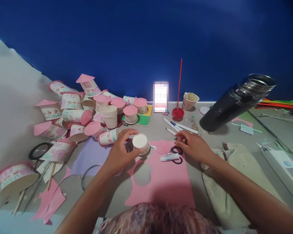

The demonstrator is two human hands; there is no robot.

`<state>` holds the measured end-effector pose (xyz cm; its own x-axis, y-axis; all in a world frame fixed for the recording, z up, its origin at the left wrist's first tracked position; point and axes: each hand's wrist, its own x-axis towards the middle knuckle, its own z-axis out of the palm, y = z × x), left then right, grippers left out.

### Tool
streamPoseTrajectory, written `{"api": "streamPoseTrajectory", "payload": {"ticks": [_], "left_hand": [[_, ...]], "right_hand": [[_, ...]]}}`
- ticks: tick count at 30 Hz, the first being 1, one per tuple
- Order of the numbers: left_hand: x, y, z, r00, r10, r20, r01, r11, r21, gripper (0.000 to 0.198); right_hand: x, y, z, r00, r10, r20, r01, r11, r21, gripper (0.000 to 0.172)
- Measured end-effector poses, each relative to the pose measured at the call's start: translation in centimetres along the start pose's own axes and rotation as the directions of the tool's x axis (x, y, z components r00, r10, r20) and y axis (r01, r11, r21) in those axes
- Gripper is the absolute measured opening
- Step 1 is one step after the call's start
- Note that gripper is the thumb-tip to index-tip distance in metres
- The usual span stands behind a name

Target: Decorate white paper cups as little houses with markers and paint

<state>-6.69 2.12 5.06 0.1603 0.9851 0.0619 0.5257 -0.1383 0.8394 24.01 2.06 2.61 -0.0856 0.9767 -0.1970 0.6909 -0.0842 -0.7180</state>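
Note:
My left hand (120, 150) grips an upside-down paper cup (141, 143) with a printed pattern, fingers curled around its side, just above a pink paper sheet (163, 182) that has a round hole cut in it. My right hand (192, 145) lies over the sheet's far right corner, fingers bent and pointing left toward a cut pink paper circle (163, 147). Under its palm lie black-handled scissors (177, 154) and a white glue stick (169, 157). Whether the right fingers pinch the circle is unclear.
A heap of decorated cups with pink paper roofs (73, 110) fills the left. A stack of plain cups (109, 116), several markers (178, 126), a red lid with a red stick (178, 113), a dark steel flask (234, 102), a bright phone (160, 96) and pink scraps (50, 200) surround the work spot.

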Motion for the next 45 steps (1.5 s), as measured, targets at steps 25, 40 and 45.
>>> {"api": "streamPoseTrajectory", "payload": {"ticks": [25, 40, 45], "left_hand": [[-2.7, -3.0, 4.3, 0.999, 0.009, -0.049, -0.01, 1.0, -0.018, 0.049], [-2.7, -3.9, 5.1, 0.986, 0.112, -0.122, -0.116, 0.993, -0.024, 0.037], [-2.6, -3.6, 5.0, 0.988, 0.085, -0.129, -0.093, 0.994, -0.057, 0.03]], "right_hand": [[-1.0, -6.0, 1.4, 0.683, -0.727, -0.075, 0.695, 0.678, -0.242, 0.014], [0.4, -11.1, 4.0, 0.493, -0.85, 0.188, 0.861, 0.444, -0.247, 0.014], [3.5, -13.1, 5.0, 0.542, -0.812, 0.216, 0.832, 0.483, -0.273, 0.017]]}}
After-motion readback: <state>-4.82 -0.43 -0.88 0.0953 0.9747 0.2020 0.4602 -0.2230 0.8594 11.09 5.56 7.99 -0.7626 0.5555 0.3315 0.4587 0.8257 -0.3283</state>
